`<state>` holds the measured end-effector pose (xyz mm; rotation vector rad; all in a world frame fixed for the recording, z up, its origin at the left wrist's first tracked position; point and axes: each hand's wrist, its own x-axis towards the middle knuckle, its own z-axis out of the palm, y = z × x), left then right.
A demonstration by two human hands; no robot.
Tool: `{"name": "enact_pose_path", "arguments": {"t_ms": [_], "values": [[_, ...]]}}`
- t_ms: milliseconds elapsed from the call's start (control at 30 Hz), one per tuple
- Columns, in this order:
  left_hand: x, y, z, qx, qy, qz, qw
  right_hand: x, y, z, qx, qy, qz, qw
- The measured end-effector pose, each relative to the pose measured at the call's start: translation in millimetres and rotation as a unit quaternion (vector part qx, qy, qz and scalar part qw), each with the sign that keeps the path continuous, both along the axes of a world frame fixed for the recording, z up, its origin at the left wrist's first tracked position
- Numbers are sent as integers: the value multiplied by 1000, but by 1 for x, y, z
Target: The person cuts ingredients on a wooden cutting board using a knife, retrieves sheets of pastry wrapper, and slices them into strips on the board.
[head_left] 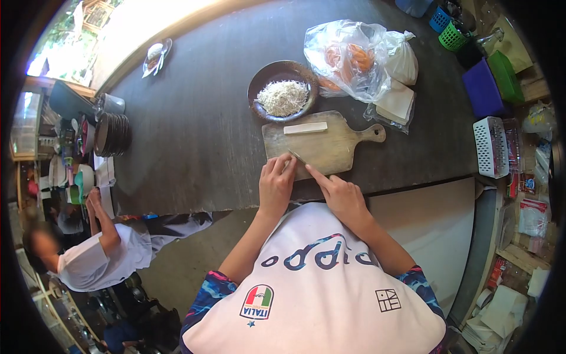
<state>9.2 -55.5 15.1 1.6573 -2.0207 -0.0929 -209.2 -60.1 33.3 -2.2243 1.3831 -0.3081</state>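
My right hand [342, 194] is closed around a knife [299, 157], its index finger stretched toward the thin blade; the handle is hidden in the palm. My left hand [276, 177] rests at the near left edge of a wooden cutting board [336, 144], fingers bent and pressed together close to the blade tip. What lies beneath those fingertips, if anything, is hidden. Across the board's far part lies a pale, flat rectangular strip [305, 128], apart from both hands. Just beyond stands a brown bowl [257, 88] holding a heap of thin whitish shreds [283, 98].
Clear plastic bags [348, 41] with orange items and a white bag [402, 59] sit behind the board. Beside them is a pack of pale square sheets [396, 101]. Stacked dark plates [112, 134] stand at the left. Another person [106, 259] is at the table's left side.
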Motion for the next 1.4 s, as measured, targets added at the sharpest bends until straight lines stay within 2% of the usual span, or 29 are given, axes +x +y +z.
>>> {"name": "enact_pose_path", "arguments": {"t_ms": [100, 267, 500, 700, 933, 1400], "values": [[-2, -1, 0, -4, 4, 3, 1000, -19, 12, 14, 35, -13, -4, 999], [-3, 0, 1, 7, 27, -1, 1000, -22, 9, 17, 29, -16, 0, 999], [-1, 0, -3, 18, 40, -9, 999, -6, 0, 10, 31, -9, 3, 999], [-3, 2, 0, 22, 42, -5, 999, 11, -10, -10, -12, 8, 6, 1000], [-5, 2, 2, 24, 32, -3, 999, -28, 14, 15, 43, -12, 1, 999], [-3, 2, 1, 25, 31, -9, 999, -7, 4, 13, 36, -13, 0, 999]]}}
